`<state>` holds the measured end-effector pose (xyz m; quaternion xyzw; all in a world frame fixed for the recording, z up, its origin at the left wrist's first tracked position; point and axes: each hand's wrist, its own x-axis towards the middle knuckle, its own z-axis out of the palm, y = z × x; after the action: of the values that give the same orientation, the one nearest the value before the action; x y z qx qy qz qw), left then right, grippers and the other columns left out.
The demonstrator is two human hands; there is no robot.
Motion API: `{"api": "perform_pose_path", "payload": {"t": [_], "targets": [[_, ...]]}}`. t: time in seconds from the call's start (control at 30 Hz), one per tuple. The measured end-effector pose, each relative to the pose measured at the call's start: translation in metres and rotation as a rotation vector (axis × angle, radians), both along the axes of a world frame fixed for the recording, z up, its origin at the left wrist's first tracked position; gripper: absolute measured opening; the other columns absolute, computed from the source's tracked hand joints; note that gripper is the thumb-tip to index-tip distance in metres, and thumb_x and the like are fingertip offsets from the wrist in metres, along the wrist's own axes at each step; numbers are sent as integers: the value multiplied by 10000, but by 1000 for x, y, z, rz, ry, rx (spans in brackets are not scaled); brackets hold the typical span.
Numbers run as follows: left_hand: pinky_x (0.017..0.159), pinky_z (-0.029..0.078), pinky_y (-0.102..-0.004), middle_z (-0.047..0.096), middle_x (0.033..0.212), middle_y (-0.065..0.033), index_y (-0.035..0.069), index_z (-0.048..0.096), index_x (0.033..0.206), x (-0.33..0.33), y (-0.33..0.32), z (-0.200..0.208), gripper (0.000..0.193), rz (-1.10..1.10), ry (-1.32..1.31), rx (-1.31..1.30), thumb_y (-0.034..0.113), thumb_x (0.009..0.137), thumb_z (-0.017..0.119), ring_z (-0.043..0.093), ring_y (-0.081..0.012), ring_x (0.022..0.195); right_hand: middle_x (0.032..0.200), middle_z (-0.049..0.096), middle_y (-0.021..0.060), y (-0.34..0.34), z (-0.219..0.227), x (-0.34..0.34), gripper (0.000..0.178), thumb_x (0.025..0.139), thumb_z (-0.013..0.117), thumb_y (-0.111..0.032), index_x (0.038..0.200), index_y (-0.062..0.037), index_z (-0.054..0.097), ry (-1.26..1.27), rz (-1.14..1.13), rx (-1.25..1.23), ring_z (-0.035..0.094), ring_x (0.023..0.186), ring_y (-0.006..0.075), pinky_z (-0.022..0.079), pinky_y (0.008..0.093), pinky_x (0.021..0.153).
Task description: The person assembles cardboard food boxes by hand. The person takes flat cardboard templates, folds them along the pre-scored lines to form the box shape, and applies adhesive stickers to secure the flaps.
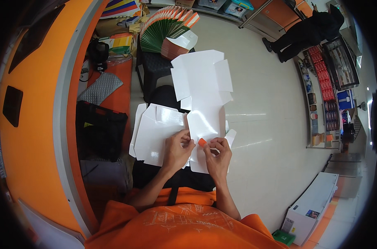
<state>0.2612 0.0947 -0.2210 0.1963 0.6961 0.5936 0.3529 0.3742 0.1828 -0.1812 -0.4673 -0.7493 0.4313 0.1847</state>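
An unfolded white carton blank with cut flaps reaches from my lap toward a black stool. Beneath and to its left lie more glossy white blanks. With thumb and fingers curled together, my left hand grips the left edge of the upper blank. My right hand is closed at a small orange tab on that blank, its thumb and index finger against it. Whether the tab is a folded flap or a separate piece, I cannot tell.
Fanned green and orange folded cartons rest on the black stool. At left are a black bag and an orange counter. A person in black stands far right by stocked shelves. A white chest freezer sits lower right.
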Motion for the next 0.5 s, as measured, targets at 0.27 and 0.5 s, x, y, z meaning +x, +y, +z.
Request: {"api": "perform_pose_path", "payload": {"t": [0.27, 0.5], "targets": [[849, 600, -296, 670, 933, -116, -108, 595, 1181, 3, 3, -4, 308, 24, -258, 197, -49, 883, 643, 684, -180, 931, 1017, 531, 104, -3, -3, 5, 281, 820, 682, 31, 1023, 54, 490, 220, -229, 40, 607, 899, 152, 561, 292, 751], [806, 552, -288, 683, 908, -87, -69, 650, 1138, 1, 0, -2, 257, -17, -186, 134, 36, 904, 650, 670, -146, 870, 1011, 527, 71, 2, 3, -7, 141, 840, 701, -27, 785, 98, 667, 187, -97, 112, 620, 830, 180, 590, 307, 706]]}}
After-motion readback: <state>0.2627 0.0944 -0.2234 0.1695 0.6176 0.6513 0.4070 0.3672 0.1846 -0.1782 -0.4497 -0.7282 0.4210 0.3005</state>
